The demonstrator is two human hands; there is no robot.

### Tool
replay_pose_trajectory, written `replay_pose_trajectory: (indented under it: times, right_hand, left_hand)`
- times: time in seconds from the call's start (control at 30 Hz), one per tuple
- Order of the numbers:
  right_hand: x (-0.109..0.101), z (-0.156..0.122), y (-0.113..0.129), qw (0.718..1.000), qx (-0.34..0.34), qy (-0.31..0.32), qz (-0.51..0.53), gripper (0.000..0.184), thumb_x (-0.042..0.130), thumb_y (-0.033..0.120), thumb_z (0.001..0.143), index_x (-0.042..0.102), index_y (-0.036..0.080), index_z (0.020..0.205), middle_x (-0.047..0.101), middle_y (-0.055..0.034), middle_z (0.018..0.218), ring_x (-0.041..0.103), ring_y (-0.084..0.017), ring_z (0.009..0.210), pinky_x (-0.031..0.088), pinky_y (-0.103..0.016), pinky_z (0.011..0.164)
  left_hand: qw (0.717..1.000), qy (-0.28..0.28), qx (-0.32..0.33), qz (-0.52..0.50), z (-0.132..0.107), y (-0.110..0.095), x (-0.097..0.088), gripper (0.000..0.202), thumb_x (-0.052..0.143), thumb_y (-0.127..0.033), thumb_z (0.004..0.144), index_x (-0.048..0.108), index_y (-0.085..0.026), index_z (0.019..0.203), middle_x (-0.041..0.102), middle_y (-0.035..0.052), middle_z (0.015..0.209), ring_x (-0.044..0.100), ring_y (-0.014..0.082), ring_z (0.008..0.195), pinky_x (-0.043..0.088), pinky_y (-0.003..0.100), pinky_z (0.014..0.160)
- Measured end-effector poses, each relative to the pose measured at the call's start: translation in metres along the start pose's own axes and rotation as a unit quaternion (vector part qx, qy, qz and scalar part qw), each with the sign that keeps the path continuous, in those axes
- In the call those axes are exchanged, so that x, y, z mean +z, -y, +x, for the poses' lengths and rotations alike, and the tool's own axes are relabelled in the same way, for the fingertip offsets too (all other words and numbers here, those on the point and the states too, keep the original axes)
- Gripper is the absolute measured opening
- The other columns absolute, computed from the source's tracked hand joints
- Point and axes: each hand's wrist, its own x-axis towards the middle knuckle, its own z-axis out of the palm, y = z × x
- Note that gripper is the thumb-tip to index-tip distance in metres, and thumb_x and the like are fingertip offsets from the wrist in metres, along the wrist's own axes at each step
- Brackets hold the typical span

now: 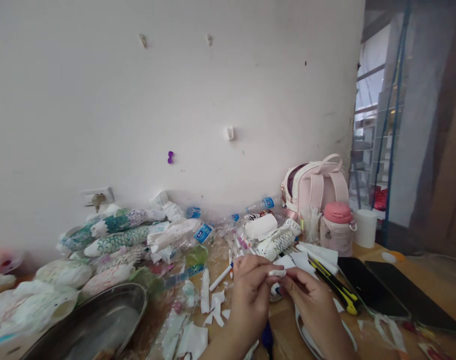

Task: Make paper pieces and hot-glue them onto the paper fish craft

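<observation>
My left hand and my right hand meet low in the middle of the view, above a wooden table. Both pinch a small white scrap of paper between their fingertips. More torn white paper pieces lie on the table just left of my left hand. A white pen lies behind them. A black and yellow utility knife rests on the table close to the right of my right hand.
A metal bowl sits at the lower left. Painted paper-covered bottle fish and plastic bottles crowd the wall side. A pink backpack, pink-lidded flask, white cup and two dark phones stand at right.
</observation>
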Motion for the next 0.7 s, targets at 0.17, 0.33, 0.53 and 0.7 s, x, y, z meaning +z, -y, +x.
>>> replay_pose_trajectory:
  times: [0.17,0.33,0.53,0.7]
  right_hand:
    - [-0.002,-0.002,-0.008,0.985,0.064,0.041,0.152,0.037,0.064,0.054,0.072,0.067,0.017,0.069,0.059,-0.0005,0.057,0.053,-0.015,0.058,0.045,-0.023,0.057]
    - [-0.002,-0.002,0.000,0.984,0.085,0.043,0.150,0.032,0.074,0.047,0.065,0.067,0.016,0.070,0.059,0.0011,0.058,0.051,-0.012,0.057,0.044,-0.020,0.056]
    - [-0.004,0.000,-0.001,0.988,0.073,0.063,0.124,0.030,0.071,0.045,0.068,0.066,0.016,0.068,0.056,0.0023,0.055,0.050,-0.010,0.055,0.041,-0.019,0.052]
    - [-0.004,0.000,-0.003,0.992,0.058,0.081,0.076,0.033,0.065,0.049,0.072,0.062,0.017,0.070,0.055,0.0016,0.058,0.052,-0.013,0.056,0.042,-0.022,0.054]
  left_hand:
    - [0.935,0.022,0.222,0.277,-0.004,0.012,-0.002,0.028,0.049,-0.017,0.087,0.060,-0.021,0.113,0.073,-0.0008,0.091,0.056,0.0173,0.085,0.028,0.035,0.083]
    - [0.953,0.115,0.153,0.236,0.005,0.007,-0.010,0.035,0.050,-0.011,0.082,0.060,-0.023,0.112,0.067,0.0048,0.107,0.054,0.0216,0.098,0.034,0.039,0.085]
    - [0.985,0.161,-0.054,0.000,0.014,0.003,-0.020,0.031,0.053,-0.015,0.078,0.068,-0.023,0.104,0.053,0.0115,0.125,0.051,0.0247,0.110,0.039,0.042,0.093]
    - [0.928,0.141,-0.257,-0.230,0.015,0.006,-0.014,0.012,0.062,-0.022,0.072,0.072,-0.019,0.078,0.066,0.0061,0.080,0.060,0.0178,0.076,0.046,0.030,0.074]
